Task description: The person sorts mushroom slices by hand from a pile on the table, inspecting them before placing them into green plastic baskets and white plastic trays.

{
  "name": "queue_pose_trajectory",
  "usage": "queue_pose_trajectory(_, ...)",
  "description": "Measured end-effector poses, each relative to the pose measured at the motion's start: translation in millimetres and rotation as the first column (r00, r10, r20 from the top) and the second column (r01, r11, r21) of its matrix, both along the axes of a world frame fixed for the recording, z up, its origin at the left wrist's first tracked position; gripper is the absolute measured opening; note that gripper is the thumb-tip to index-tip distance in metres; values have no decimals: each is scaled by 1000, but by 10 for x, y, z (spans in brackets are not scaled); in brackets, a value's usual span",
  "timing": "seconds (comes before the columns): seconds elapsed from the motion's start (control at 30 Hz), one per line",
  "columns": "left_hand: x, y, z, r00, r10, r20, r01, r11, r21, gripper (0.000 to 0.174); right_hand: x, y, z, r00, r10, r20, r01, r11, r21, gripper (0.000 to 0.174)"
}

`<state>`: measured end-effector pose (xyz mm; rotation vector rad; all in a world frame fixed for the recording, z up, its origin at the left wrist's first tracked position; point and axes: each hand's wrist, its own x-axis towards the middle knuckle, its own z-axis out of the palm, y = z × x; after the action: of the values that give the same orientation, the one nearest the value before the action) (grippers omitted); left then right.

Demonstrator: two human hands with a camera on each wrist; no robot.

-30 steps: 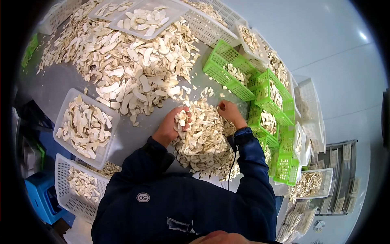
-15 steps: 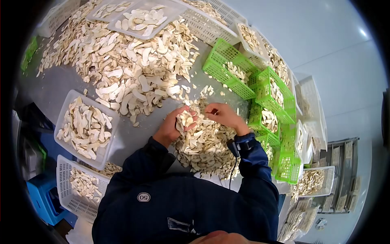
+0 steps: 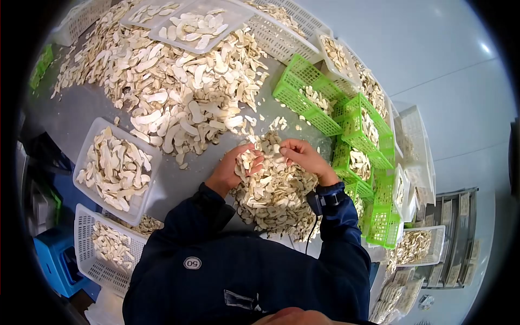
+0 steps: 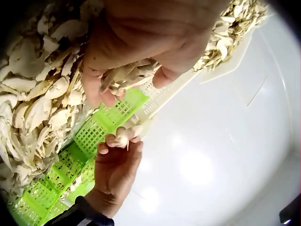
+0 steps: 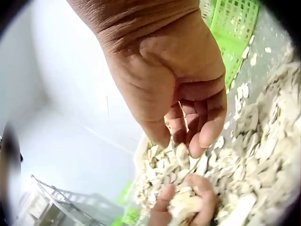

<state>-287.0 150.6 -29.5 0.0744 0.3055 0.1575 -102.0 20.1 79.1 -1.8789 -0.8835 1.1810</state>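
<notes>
My left hand (image 3: 226, 169) cups several dried mushroom slices (image 4: 129, 75) with its fingers curled round them, over the left side of a heap of slices (image 3: 273, 197) on the table. Just to its right, my right hand (image 3: 307, 160) pinches a single pale slice (image 4: 123, 135) between thumb and fingertips. In the right wrist view the right hand (image 5: 174, 80) hangs above the heap, and the left hand's fingers (image 5: 204, 186) show below it around its slices.
A large spread of bigger slices (image 3: 179, 97) covers the far table (image 3: 70, 111). Green baskets (image 3: 309, 108) with slices line the right side. A white tray (image 3: 154, 162) and a white basket (image 3: 81, 238), both holding slices, stand at the left. More white baskets (image 3: 271, 35) stand behind.
My right hand has moved left from the heap's right side to beside the left hand, then slightly back right, now with a slice at its fingertips. The left hand stays put, holding slices.
</notes>
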Motion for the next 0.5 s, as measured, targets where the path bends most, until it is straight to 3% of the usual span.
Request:
queue_pose_trajectory(0.1, -10, -32, 95, 999, -22, -26, 22, 1000, -8, 21, -4, 66, -40, 900, 158, 406, -191, 981, 43, 18)
queue_pose_trajectory(0.2, 12, 1, -55, 999, -48, -18, 48, 999, -10, 18, -7, 66, -352, 528, 274, 804, -382, 922, -63, 20)
queue_pose_trajectory(0.33, -9, 33, -120, 999, -38, -21, 38, 999, 2, 19, 43, 67, -500, 527, 240, 815, -327, 943, -66, 17)
queue_pose_trajectory(0.37, -14, 30, -102, 999, -41, -30, 41, 999, 3, 19, 94, 50, -495, 585, 159, 796, -310, 950, 38, 16)
queue_pose_trajectory(0.47, -13, 1, -124, 999, -10, -41, 12, 999, 45, 19, 147, 92, -191, 669, 130, 732, -126, 990, -61, 17)
queue_pose_trajectory(0.5, -10, -2, -125, 999, -4, -50, 7, 998, 56, 20, 206, 68, -192, 621, 68, 781, -109, 994, 1, 20)
